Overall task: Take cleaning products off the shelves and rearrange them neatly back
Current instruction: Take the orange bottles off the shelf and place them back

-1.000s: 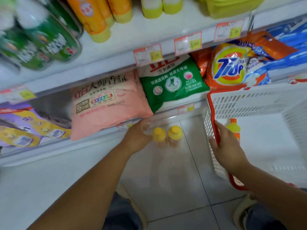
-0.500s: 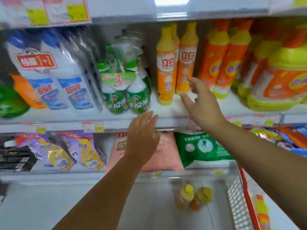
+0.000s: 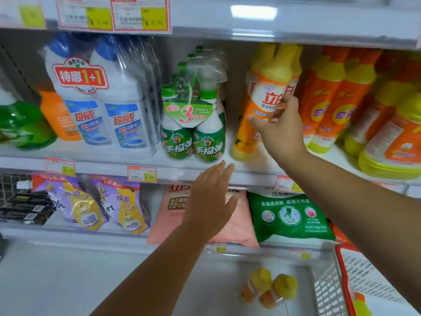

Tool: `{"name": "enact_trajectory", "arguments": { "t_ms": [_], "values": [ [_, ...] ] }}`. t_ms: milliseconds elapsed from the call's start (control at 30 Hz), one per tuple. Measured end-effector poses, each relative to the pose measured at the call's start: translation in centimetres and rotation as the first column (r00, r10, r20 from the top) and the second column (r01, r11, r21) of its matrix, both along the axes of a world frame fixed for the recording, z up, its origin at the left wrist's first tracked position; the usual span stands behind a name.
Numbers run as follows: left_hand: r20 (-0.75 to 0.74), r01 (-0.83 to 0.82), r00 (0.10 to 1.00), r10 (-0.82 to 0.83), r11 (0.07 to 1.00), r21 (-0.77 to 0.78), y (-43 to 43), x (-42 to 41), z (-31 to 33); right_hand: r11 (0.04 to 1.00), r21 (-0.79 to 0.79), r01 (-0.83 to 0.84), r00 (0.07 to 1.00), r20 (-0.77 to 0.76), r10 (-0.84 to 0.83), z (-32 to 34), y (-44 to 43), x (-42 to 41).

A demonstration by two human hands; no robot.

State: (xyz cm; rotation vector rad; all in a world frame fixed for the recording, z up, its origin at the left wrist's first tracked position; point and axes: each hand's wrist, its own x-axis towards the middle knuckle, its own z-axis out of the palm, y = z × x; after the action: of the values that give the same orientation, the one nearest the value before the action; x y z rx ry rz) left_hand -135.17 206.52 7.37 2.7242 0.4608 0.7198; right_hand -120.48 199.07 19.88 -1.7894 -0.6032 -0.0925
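An orange dish-soap bottle with a yellow cap stands on the middle shelf, with more like it behind. My right hand is spread open right in front of it, fingertips at its label, holding nothing. My left hand hovers open below the shelf edge, in front of a pink detergent bag. Two small yellow-capped orange bottles stand on the floor below. A green spray-cleaner pack sits left of the dish soap.
White twin-pack bottles stand at the shelf's left, orange bottles at its right. A green bag and purple pouches lie on the lower shelf. A white basket with a red rim stands at bottom right.
One second ago my left hand was down by the floor bottles and my right held the basket rim. Both hands have risen to the middle shelf; my right hand has closed in on the dish-soap bottle.
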Motion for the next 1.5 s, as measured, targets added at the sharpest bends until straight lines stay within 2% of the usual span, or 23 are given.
{"name": "enact_trajectory", "arguments": {
  "t_ms": [67,133,200,267,333,367,433,500,600,667,733,800,867,933,1033,1100,1233,1400,1500],
  "values": [
    [0.016,-0.011,1.0,0.014,0.984,-0.178,-1.2,-0.6,1.4,0.994,0.079,-0.073,0.992,-0.094,0.08,0.6,-2.2,-1.7],
    [0.054,0.019,0.999,0.002,0.925,-0.381,-3.1,-1.2,3.2,0.985,0.113,-0.13,0.969,-0.197,0.151,0.7,-4.9,-3.4],
    [0.098,0.056,0.995,0.002,0.81,-0.583,-5.1,-2.0,5.4,0.97,0.152,-0.188,0.926,-0.303,0.227,0.6,-8.1,-5.4],
    [0.074,0.086,0.996,-0.048,0.704,-0.705,-7.1,-3.0,6.9,0.942,0.204,-0.268,0.85,-0.41,0.33,0.1,-11.4,-7.3],
    [-0.026,0.08,0.99,-0.135,0.721,-0.688,-9.2,-4.2,7.5,0.916,0.209,-0.343,0.782,-0.476,0.402,-0.2,-14.5,-8.4],
    [-0.065,0.074,0.985,-0.158,0.739,-0.669,-10.3,-4.8,7.6,0.913,0.182,-0.364,0.778,-0.481,0.405,-0.3,-15.9,-8.6],
    [-0.132,0.04,0.979,-0.153,0.786,-0.617,-12.6,-5.6,7.1,0.935,0.106,-0.338,0.811,-0.471,0.347,-0.1,-18.3,-8.7],
    [-0.23,-0.019,0.966,-0.12,0.851,-0.524,-14.7,-6.0,6.5,0.97,0.07,-0.231,0.857,-0.458,0.237,0.0,-20.1,-8.6],
    [-0.311,-0.025,0.938,-0.152,0.866,-0.499,-16.6,-6.4,5.7,0.984,0.108,-0.145,0.874,-0.453,0.178,-0.6,-21.8,-8.9],
    [-0.342,-0.02,0.912,-0.227,0.808,-0.588,-16.9,-6.5,5.5,0.981,0.159,-0.113,0.873,-0.456,0.174,-1.6,-22.8,-8.6],
    [-0.336,-0.025,0.876,-0.346,0.664,-0.747,-16.6,-6.6,5.6,0.963,0.252,-0.091,0.839,-0.502,0.21,-2.8,-23.7,-8.2],
    [-0.302,-0.019,0.841,-0.448,0.534,-0.845,-16.1,-6.5,5.8,0.918,0.389,-0.076,0.764,-0.569,0.304,-3.5,-24.4,-7.8],
    [-0.282,-0.003,0.831,-0.479,0.505,-0.863,-15.9,-6.2,5.8,0.88,0.467,-0.086,0.698,-0.602,0.388,-3.9,-24.7,-7.3],
    [-0.28,0.016,0.854,-0.439,0.56,-0.828,-16.3,-5.8,5.3,0.89,0.437,-0.129,0.7,-0.596,0.394,-4.2,-24.6,-6.8],
    [-0.311,0.03,0.886,-0.343,0.713,-0.701,-17.5,-5.2,4.5,0.977,0.145,-0.155,0.815,-0.541,0.209,-4.2,-24.5,-6.6],
    [-0.324,0.038,0.883,-0.339,0.741,-0.67,-18.2,-4.9,4.4,0.985,0.136,-0.104,0.832,-0.531,0.161,-4.4,-24.3,-6.4],
    [-0.343,0.001,0.82,-0.457,0.602,-0.798,-17.9,-4.3,4.9,0.974,0.227,-0.022,0.777,-0.609,0.159,-4.5,-24.3,-5.8],
    [-0.254,-0.033,0.792,-0.556,0.377,-0.926,-16.9,-3.8,5.4,0.905,0.425,-0.031,0.705,-0.632,0.321,-4.2,-25.0,-5.2],
    [-0.198,0.015,0.815,-0.546,0.36,-0.933,-17.6,-3.6,5.7,0.869,0.487,-0.094,0.65,-0.631,0.424,-3.7,-25.3,-5.2]
  ]
}}
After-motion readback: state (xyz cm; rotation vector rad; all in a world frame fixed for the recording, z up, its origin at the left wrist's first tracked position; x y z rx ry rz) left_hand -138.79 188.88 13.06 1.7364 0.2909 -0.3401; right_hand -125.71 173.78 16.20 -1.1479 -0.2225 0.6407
